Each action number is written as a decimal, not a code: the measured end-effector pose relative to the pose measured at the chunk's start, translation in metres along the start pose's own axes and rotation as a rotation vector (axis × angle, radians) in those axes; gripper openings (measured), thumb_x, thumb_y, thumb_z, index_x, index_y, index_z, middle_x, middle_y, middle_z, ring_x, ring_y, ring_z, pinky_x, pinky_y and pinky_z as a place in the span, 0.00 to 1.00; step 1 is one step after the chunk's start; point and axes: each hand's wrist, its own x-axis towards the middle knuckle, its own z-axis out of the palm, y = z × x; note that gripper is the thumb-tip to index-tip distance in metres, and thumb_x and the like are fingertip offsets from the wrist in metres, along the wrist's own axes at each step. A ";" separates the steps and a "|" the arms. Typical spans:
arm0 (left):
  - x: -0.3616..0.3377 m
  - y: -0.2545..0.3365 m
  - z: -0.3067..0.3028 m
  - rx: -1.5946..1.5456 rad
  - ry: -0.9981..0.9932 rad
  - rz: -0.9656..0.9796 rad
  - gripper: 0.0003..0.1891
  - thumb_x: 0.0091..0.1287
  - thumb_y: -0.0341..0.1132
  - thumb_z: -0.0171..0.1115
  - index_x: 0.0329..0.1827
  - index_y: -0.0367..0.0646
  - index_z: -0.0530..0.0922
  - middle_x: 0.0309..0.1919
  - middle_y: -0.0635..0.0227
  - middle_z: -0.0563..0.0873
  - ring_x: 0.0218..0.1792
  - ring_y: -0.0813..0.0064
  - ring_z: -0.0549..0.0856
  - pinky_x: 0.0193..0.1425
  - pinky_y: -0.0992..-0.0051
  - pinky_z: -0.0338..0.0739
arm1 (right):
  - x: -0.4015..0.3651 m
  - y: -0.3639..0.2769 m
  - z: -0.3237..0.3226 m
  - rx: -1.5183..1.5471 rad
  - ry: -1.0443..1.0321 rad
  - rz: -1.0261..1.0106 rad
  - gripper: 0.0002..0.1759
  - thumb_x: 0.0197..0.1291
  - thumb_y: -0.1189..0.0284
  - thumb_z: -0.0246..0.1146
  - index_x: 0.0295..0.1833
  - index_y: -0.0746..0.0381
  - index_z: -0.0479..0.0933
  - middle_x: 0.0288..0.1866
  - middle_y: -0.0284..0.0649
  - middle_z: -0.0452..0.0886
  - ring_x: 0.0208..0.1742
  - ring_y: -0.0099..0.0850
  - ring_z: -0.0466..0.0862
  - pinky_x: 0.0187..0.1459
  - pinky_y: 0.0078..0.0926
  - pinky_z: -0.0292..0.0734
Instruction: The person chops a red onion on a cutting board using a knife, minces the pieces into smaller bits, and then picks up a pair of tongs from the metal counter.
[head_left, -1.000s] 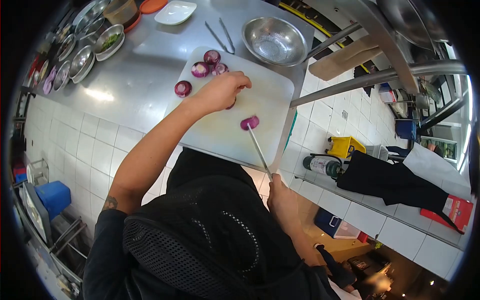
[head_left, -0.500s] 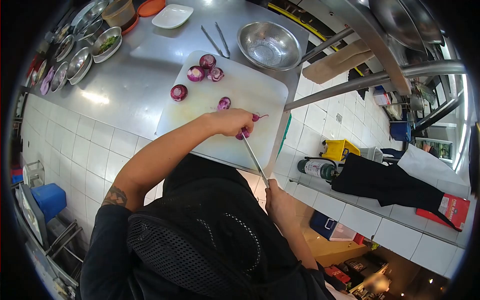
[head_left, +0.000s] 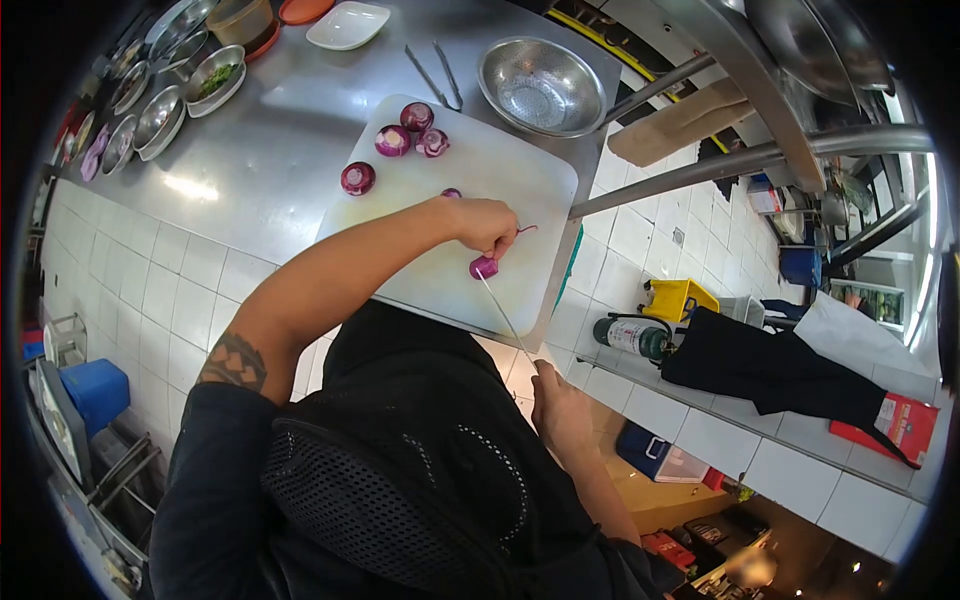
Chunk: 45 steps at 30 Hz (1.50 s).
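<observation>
My left hand [head_left: 485, 226] has its fingertips on a small purple onion [head_left: 484, 268] near the front of the white cutting board [head_left: 420, 285]. The knife [head_left: 508, 320] is in my right hand [head_left: 562, 408], just off the board's front edge, its blade tip touching the onion. Partly hidden behind my left wrist lies another onion piece [head_left: 452, 192]. A thin purple strand [head_left: 527, 229] shows beside my left fingers. Towards the back left of the board sit several more red onions [head_left: 392, 140].
Behind the board are a perforated metal bowl [head_left: 542, 88], tongs [head_left: 434, 75] and a white dish [head_left: 348, 25]. Metal bowls [head_left: 160, 120] line the left of the steel table [head_left: 270, 130]. A metal rail [head_left: 690, 185] and wooden paddle [head_left: 680, 122] stand at the right.
My left hand has risen slightly and shifted right, uncovering more of the onion under its fingertips and covering more of the piece behind. The blade is now seen more edge-on.
</observation>
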 end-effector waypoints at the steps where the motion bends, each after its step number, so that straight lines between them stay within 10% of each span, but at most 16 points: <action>1: 0.007 -0.002 -0.001 0.066 -0.060 0.036 0.07 0.59 0.23 0.75 0.38 0.43 0.95 0.37 0.60 0.96 0.41 0.60 0.95 0.46 0.61 0.86 | 0.003 -0.003 -0.003 -0.009 -0.013 0.016 0.13 0.81 0.70 0.60 0.65 0.62 0.74 0.41 0.55 0.88 0.36 0.60 0.88 0.38 0.58 0.83; 45: 0.020 0.043 -0.007 0.331 -0.289 -0.030 0.08 0.50 0.22 0.79 0.33 0.43 0.94 0.35 0.56 0.95 0.43 0.56 0.94 0.46 0.58 0.85 | -0.002 0.000 -0.018 -0.140 -0.071 -0.091 0.17 0.73 0.75 0.59 0.64 0.64 0.73 0.39 0.51 0.87 0.35 0.57 0.90 0.37 0.57 0.86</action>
